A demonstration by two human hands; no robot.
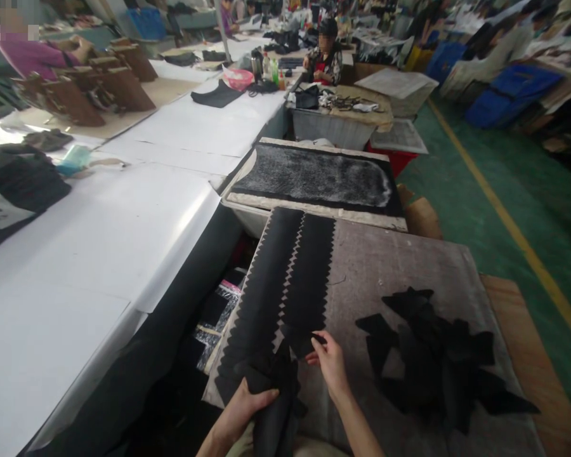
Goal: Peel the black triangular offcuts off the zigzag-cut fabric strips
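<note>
Grey felt board (409,266) in workshop, left fingers (261,398) clamped on black pieces (276,406), right fingers (320,339) pinching one

The black bundle (273,406) in the left hand (242,406) runs off the bottom edge, as do both forearms. The right hand (330,365) hides the cloth it pinches. Far benches blur; the heap (438,355) at the board's (409,266) right edge is too dark to separate.

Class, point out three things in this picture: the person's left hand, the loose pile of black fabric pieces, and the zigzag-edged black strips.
left hand (245,403), head view, back of hand.
pile of black fabric pieces (438,355), head view, middle.
zigzag-edged black strips (285,279), head view, mid-length.
</note>
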